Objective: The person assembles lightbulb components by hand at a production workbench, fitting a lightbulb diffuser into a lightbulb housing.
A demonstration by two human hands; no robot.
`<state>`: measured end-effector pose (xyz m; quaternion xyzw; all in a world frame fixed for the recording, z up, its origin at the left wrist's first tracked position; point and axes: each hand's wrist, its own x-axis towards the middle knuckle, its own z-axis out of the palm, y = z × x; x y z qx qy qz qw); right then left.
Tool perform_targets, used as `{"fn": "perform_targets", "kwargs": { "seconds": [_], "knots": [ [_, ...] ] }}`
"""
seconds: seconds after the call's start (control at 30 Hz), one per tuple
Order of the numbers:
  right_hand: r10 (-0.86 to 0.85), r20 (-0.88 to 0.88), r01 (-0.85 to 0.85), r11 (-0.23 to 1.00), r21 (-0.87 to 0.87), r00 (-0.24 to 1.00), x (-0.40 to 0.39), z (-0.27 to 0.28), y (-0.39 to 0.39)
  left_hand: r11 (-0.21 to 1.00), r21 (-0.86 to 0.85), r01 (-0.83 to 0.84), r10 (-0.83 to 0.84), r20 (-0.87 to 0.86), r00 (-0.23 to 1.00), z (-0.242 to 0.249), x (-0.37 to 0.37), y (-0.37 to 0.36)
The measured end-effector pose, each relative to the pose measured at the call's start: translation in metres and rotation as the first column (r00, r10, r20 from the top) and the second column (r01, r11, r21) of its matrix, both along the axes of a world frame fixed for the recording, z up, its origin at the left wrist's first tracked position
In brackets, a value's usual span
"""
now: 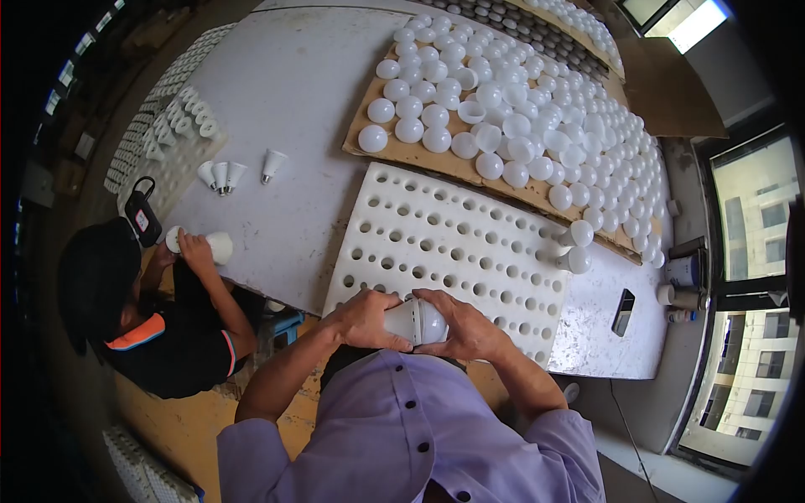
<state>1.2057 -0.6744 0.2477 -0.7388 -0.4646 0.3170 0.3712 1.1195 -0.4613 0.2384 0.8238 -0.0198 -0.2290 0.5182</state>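
Observation:
A white bulb (417, 323) is held between both hands near my chest, at the front edge of a white foam tray (457, 220) with rows of round holes. My left hand (366, 320) is wrapped round the bulb's base part. Around the rounded, translucent cover end curl the fingers of my right hand (459, 325). Two assembled bulbs (575, 247) stand at the tray's right side. Beyond the tray, many white domed covers (408, 130) lie on a brown cardboard sheet (356, 134).
A co-worker (159, 318) at the left holds a white piece. Several bulb bases (220, 176) lie on the table (285, 84), with trays of more bases (180, 117) at far left. A phone (623, 313) lies at the right; windows and jars are beyond.

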Motion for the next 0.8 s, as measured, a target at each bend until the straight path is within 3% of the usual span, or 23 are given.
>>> {"fn": "perform_targets", "kwargs": {
  "seconds": [0.17, 0.23, 0.27, 0.33, 0.37, 0.43, 0.53, 0.8],
  "knots": [
    [0.024, -0.094, -0.040, 0.983, -0.177, 0.995, -0.002, 0.004, 0.004, 0.999, 0.028, 0.020, -0.018, -0.040, 0.999, -0.002, -0.001, -0.001],
    [0.006, -0.014, -0.007, 1.000, -0.007, 1.000, -0.007, -0.004, 0.006, 0.999, 0.025, 0.026, -0.024, -0.074, 0.997, 0.003, -0.002, -0.001],
    [0.006, -0.014, -0.007, 1.000, -0.007, 1.000, -0.011, -0.007, 0.007, 0.999, 0.025, 0.026, -0.024, -0.073, 0.997, 0.006, -0.003, -0.002],
    [-0.109, 0.157, 0.044, 0.928, 0.370, 0.982, -0.016, -0.007, 0.014, 0.999, -0.029, 0.022, -0.023, -0.048, 0.999, 0.011, -0.003, -0.005],
    [-0.110, 0.156, 0.045, 0.928, 0.369, 0.982, -0.019, -0.008, 0.014, 0.999, -0.031, 0.023, -0.024, -0.050, 0.998, 0.012, -0.004, -0.008],
    [-0.172, 0.090, 0.099, 0.842, 0.530, 0.981, -0.023, -0.010, 0.011, 0.979, -0.199, -0.040, 0.070, 0.144, 0.987, 0.016, -0.006, -0.018],
    [-0.153, 0.129, 0.045, 0.794, 0.606, 0.980, -0.027, -0.005, 0.003, 0.990, -0.132, 0.044, -0.042, 0.016, 0.999, 0.034, -0.005, -0.022],
    [-0.174, 0.018, 0.125, 0.771, 0.625, 0.985, -0.020, -0.002, -0.006, 0.990, -0.117, 0.079, -0.072, 0.068, 0.995, 0.039, 0.002, -0.034]
  ]
}}
